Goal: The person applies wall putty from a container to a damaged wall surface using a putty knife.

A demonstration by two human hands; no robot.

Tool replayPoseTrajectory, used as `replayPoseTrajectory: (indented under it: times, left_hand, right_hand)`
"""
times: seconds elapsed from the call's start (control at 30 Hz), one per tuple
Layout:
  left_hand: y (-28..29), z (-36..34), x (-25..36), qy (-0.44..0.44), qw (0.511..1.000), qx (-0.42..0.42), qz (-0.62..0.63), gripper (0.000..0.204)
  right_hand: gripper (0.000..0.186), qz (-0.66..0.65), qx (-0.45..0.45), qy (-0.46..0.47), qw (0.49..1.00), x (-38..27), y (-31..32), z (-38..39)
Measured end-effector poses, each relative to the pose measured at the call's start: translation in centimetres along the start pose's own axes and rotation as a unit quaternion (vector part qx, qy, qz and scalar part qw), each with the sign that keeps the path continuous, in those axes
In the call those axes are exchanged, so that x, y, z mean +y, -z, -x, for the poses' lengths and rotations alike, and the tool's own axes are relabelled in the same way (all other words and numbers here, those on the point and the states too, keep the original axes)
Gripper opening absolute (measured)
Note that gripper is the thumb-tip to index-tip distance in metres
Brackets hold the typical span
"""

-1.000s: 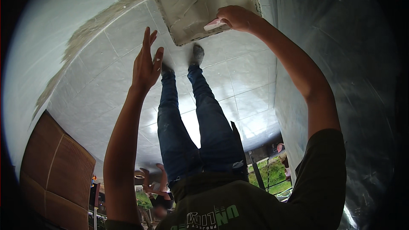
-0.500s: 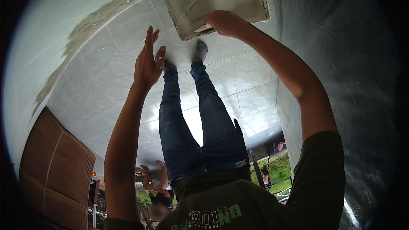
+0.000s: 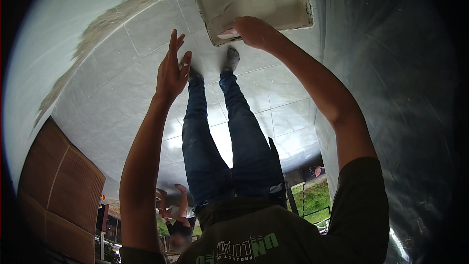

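— Grey mortar covers the whole upturned back of the square tile (image 3: 251, 2); the right hand (image 3: 251, 30) grips it at its near edge, fingers (image 3: 228, 33) curled tight on the rim; the slab hangs out ahead at arm's reach, over the pale glossy tiled floor (image 3: 122, 88).

— And the other hand?

— The left hand (image 3: 172, 71) is free; its fingers (image 3: 173, 44) are straight and loosely spread, palm turned toward the tile, touching nothing; it sits well short of the tile's left corner.

— Which step would you call it?

— Carrying a buttered tile toward its place, I would judge; it is held by one edge only, so the next move calls for the open hand to come under or against the far-left side and share the weight; then the slab can be turned and lowered level.

— Where would it go?

— Likely toward the strip of rough sandy bedding (image 3: 105, 22) at the edge of the laid tiles, though that is a guess.

— Anything else near?

— The person's own blue jeans (image 3: 215, 142) and dark shoes stand on the laid tiles; a plastic-sheeted wall (image 3: 391, 93) rises on the right; stacked brown cartons (image 3: 53, 186) sit lower left.
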State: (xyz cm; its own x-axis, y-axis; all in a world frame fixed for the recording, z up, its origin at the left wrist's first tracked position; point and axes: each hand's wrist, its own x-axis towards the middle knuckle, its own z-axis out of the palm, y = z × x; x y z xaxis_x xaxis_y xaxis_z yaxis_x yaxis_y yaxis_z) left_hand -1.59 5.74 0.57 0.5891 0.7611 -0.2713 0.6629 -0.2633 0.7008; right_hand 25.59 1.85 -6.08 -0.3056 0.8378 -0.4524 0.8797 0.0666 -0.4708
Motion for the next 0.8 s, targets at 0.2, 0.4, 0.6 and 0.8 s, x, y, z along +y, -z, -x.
replayPoseTrajectory:
  times: [0.2, 0.4, 0.6, 0.8]
  left_hand:
    - [0.0, 0.4, -0.7, 0.000, 1.000, 0.002, -0.007, 0.069]
    - [-0.4, 0.3, -0.9, 0.012, 1.000, -0.006, -0.003, 0.069]
    - [-1.2, 0.7, -0.8, -0.001, 1.000, -0.004, -0.004, 0.068]
    - [-1.4, 1.4, -1.1, 0.029, 0.999, -0.014, -0.006, 0.068]
  right_hand:
    - [0.023, -0.055, 0.004, -0.098, 0.994, 3.3, 3.0, -0.4]
    - [0.021, -0.104, 0.013, -0.092, 0.990, 7.2, 3.9, -0.4]
    - [0.024, -0.088, -0.043, -0.049, 0.994, 7.3, 2.7, -2.5]
    - [0.032, -0.077, -0.115, -0.020, 0.990, 5.7, 2.4, -3.4]
